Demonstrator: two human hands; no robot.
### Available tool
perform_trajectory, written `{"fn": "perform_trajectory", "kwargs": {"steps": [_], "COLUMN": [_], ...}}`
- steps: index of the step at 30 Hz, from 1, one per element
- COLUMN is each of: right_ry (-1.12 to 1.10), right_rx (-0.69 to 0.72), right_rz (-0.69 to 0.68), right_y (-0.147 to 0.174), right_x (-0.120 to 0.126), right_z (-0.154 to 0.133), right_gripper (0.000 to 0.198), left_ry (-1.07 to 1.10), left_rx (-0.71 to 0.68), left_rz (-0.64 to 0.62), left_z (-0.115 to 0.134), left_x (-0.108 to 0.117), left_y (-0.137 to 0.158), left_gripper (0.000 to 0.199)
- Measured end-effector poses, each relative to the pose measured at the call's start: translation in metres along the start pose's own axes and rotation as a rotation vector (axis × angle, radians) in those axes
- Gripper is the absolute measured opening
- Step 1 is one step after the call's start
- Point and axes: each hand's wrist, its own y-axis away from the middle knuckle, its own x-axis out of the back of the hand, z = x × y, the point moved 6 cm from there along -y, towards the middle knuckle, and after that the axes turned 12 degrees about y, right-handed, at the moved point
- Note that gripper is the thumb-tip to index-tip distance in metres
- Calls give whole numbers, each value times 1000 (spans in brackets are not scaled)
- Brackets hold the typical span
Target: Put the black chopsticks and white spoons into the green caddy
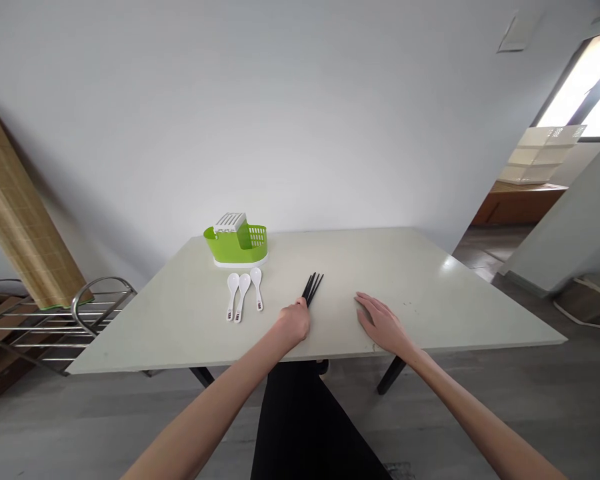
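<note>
My left hand point(296, 320) is closed around several black chopsticks point(313, 288) near the front middle of the table. Their thin ends point away from me and fan out slightly; the rest is hidden in my fist. To the right, my right hand point(380, 322) rests palm down on the tabletop, fingers stretched out and holding nothing. Three white spoons point(243, 288) lie left of the chopsticks, bowls pointing away from me. Behind them stands a green utensil holder point(233, 248) with a white slotted top and a white base.
The pale table point(370, 257) stands against a white wall. On the left are a metal rack point(45, 328) and a rolled bamboo mat point(23, 207) leaning on the wall. White stacked boxes point(537, 157) sit by the window at the far right.
</note>
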Motion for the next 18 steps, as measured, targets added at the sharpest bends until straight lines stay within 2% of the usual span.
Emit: {"fn": "perform_trajectory", "kwargs": {"steps": [5,9,11,14,16,18], "right_ry": [5,-2,-1,1,-2,-1], "right_rx": [5,9,4,-11,-9,-2], "right_rz": [3,12,1,-11,-13,-9], "right_y": [0,1,1,0,0,0], "right_x": [1,2,2,1,0,-1], "right_z": [-1,-1,-1,1,2,3], "right_gripper": [56,56,57,57,58,58], "left_ry": [-57,-52,-23,-47,-97,-120], "left_rx": [41,51,94,213,325,419], "left_rz": [49,130,238,433,517,548], "left_z": [3,-8,-29,-75,-109,-136], "left_x": [8,32,53,83,93,94], "left_y": [15,33,41,54,61,64], "left_gripper": [55,68,73,73,75,77]}}
